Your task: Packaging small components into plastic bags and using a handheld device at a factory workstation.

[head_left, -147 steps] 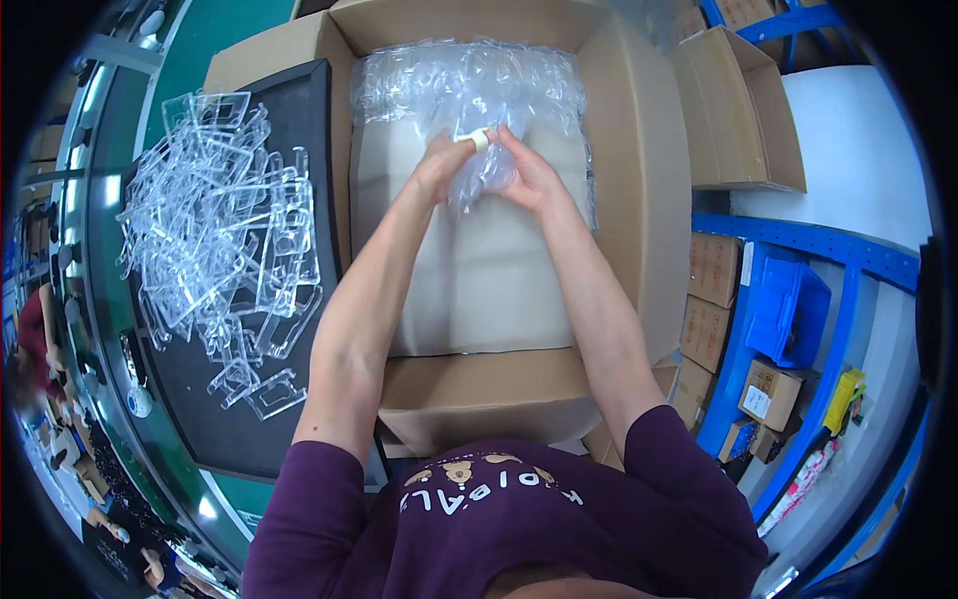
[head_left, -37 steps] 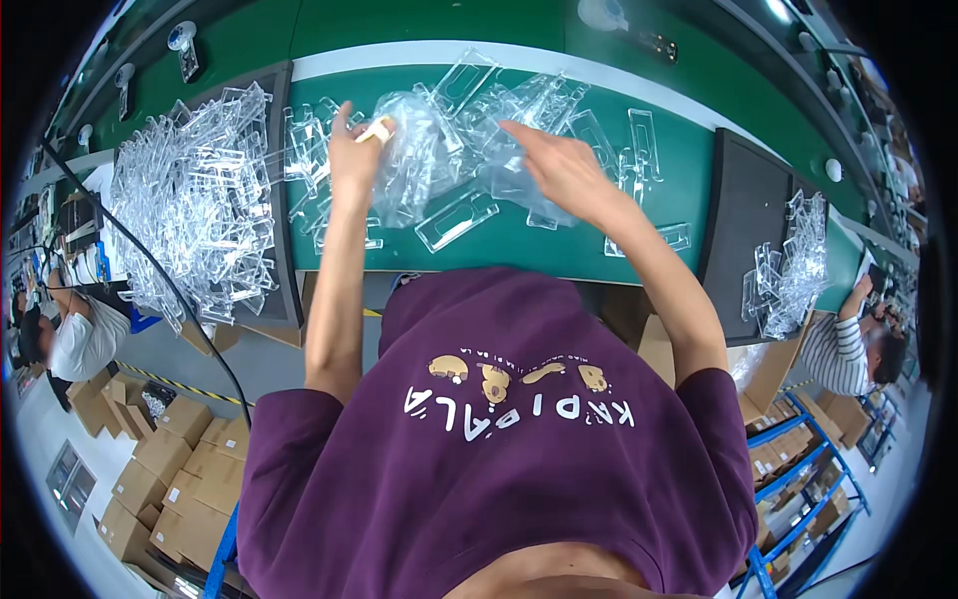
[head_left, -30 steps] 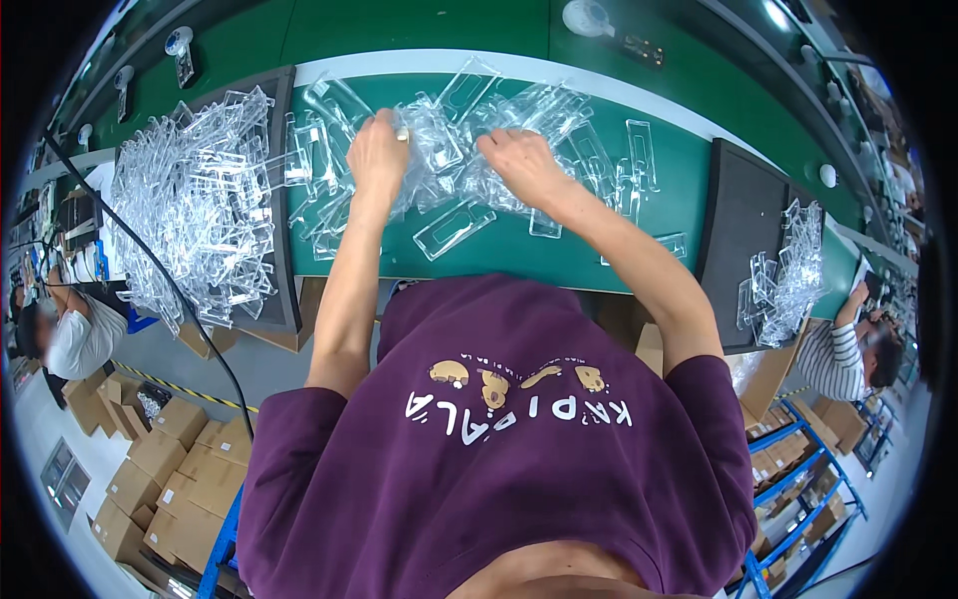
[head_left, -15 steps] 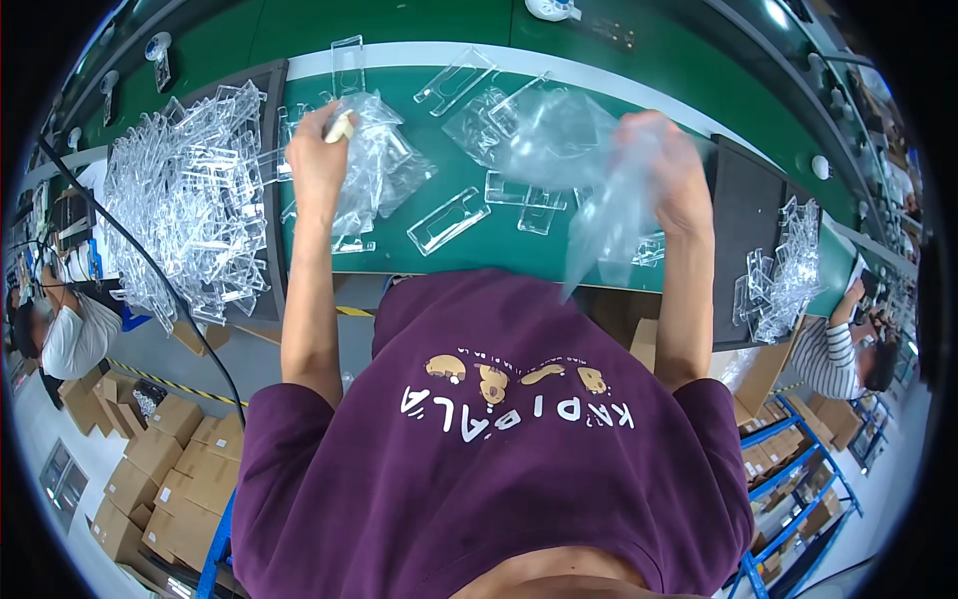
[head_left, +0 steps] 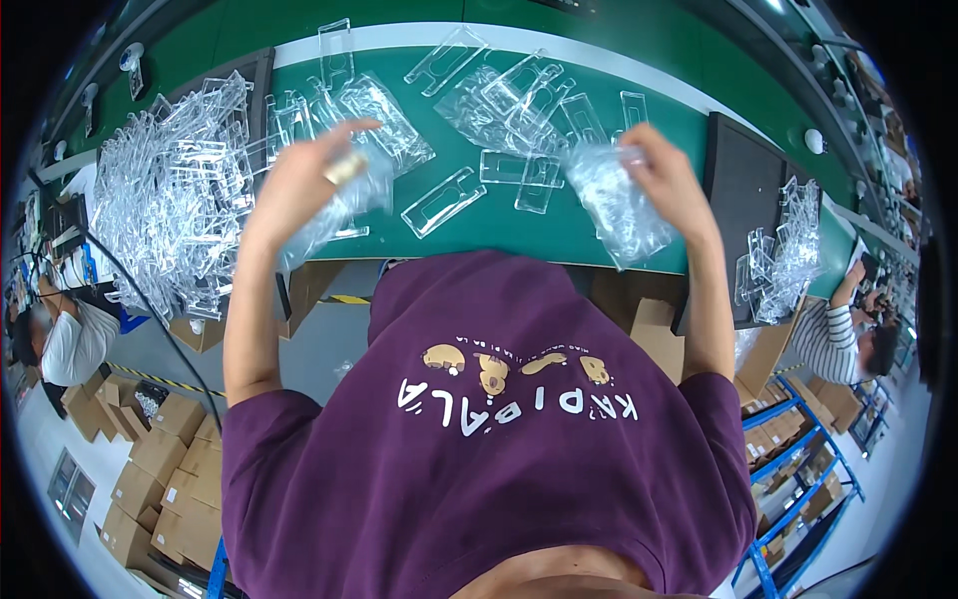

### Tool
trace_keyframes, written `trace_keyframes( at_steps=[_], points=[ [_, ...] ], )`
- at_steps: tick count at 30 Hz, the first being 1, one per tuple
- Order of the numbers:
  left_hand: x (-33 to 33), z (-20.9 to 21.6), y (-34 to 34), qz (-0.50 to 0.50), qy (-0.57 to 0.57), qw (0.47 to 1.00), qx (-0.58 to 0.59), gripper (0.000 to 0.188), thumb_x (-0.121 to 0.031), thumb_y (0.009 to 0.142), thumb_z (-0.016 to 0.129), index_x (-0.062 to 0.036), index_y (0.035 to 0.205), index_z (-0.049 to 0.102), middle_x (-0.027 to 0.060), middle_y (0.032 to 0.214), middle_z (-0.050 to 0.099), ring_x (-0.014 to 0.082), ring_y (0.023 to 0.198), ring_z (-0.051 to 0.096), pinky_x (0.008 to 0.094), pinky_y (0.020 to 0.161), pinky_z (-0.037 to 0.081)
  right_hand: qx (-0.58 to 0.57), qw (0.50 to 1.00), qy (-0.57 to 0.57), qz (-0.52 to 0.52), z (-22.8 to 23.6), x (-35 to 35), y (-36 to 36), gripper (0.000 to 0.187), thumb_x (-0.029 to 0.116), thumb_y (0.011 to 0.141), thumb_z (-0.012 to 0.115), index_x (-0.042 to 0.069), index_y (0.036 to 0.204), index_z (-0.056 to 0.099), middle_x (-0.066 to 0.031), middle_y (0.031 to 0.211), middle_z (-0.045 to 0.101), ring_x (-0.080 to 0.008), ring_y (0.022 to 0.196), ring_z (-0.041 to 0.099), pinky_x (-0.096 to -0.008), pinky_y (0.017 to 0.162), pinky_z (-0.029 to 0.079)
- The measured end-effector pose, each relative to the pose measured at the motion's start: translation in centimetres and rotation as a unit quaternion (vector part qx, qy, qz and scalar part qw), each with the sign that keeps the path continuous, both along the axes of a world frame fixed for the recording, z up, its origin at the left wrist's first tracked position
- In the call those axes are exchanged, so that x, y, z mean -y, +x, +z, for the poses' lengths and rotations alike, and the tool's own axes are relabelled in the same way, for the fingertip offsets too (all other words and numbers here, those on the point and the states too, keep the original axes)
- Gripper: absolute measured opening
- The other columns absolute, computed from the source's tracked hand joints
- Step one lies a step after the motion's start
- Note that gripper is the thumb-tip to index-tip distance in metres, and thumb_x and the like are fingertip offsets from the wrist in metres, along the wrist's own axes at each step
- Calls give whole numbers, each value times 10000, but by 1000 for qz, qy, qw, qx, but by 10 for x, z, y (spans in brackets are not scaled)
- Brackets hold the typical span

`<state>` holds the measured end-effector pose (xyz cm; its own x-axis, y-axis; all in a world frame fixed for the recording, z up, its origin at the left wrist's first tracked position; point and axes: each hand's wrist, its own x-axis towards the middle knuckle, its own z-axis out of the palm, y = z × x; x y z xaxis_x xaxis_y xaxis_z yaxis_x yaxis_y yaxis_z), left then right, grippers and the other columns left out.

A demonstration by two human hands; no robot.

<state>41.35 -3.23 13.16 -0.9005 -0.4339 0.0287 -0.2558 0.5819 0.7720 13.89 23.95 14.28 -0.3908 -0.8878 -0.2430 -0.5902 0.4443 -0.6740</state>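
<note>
My right hand (head_left: 671,182) pinches the upper edge of a clear plastic bag (head_left: 617,208), which hangs crumpled over the table's near edge area at the right. At the left, my left hand (head_left: 304,190) has a cream finger cot (head_left: 346,168) on one digit; its index finger points outward. A blurred clear bag (head_left: 349,205) hangs beneath this hand, apparently gripped by its lower fingers. Just beyond lies another bag (head_left: 387,118) with clear plastic pieces. Between my hands, a clear plastic frame (head_left: 443,203) with a cutout lies flat, near two crossed ones (head_left: 537,180).
A large heap of clear frames (head_left: 175,200) fills a dark tray at the left. A smaller heap (head_left: 788,250) lies on a dark tray (head_left: 748,180) at the right. More frames and a bag (head_left: 489,115) lie farther back. Cardboard boxes (head_left: 165,459) stand on the floor.
My left hand has moved left and nearer, a bag shifting with it. The bag in my right hand has swung down and bunched up, uncovering frames behind it. The whole view has shifted slightly.
</note>
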Motion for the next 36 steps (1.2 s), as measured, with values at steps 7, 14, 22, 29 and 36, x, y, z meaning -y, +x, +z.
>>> trace_keyframes(
  at_steps=[7,14,22,29,36],
  points=[
    [-25,-62,-3,-222,-315,859,336,421,-89,752,559,-71,1164,476,105,788,591,268,757,598,366,582,473,-211,970,38,115,-88,16,5,397,15,753,494,117,1135,460,-150,655,580,-336,624,574,-408,547,445],
    [-8,-96,-7,-182,-324,923,99,175,-86,746,558,-52,914,521,108,781,573,281,660,595,375,569,465,-306,940,-15,149,-127,41,16,270,55,755,508,98,1022,503,-106,618,572,-316,585,573,-420,514,434],
    [0,-25,-20,-52,-173,982,50,156,-172,770,631,-19,799,615,74,769,636,196,691,620,298,572,471,-153,984,-10,85,-60,44,18,147,105,750,542,61,890,547,-143,662,576,-274,616,579,-346,565,451],
    [43,30,-10,16,257,961,101,221,-218,775,665,-15,864,652,-3,747,612,66,696,536,216,618,419,239,966,42,93,31,60,6,167,93,740,552,9,884,556,-47,767,550,-99,709,494,-237,657,410],
    [56,46,-6,-30,279,957,71,212,-195,725,691,-22,838,642,10,782,583,69,729,533,219,653,421,229,960,11,160,53,74,27,147,126,752,574,7,835,550,-36,736,553,-116,691,501,-262,652,412]
  ],
)
